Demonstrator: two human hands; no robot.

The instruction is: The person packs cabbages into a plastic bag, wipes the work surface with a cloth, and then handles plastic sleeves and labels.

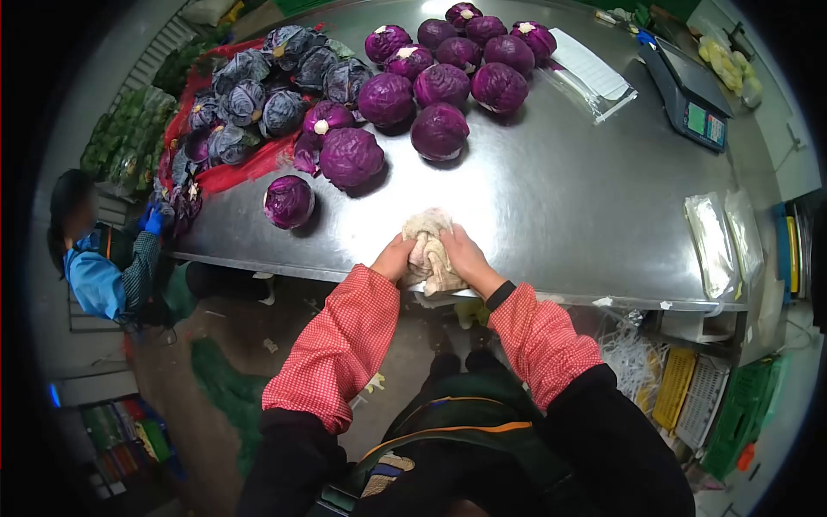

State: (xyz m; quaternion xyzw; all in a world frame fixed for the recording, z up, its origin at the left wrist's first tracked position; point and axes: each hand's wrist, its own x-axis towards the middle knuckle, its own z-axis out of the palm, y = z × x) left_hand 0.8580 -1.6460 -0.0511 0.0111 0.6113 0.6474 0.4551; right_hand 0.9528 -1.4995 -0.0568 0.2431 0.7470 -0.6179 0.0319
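A crumpled beige cloth [428, 250] lies at the front edge of the metal table [534, 198]. My left hand [394, 258] grips its left side, and my right hand [465, 257] grips its right side. Beyond the cloth stand several peeled purple cabbages [439, 132]. The closest one on the left is a single round cabbage [289, 202]. Farther left, several dull, leafy cabbages [245, 101] are heaped on red netting [250, 171].
At the back right are paper sheets [590, 65] and a digital scale [687, 95]. Plastic bags [711, 241] lie at the right. A co-worker [99, 267] with blue gloves is at the table's left end. Crates [674, 388] stand below right.
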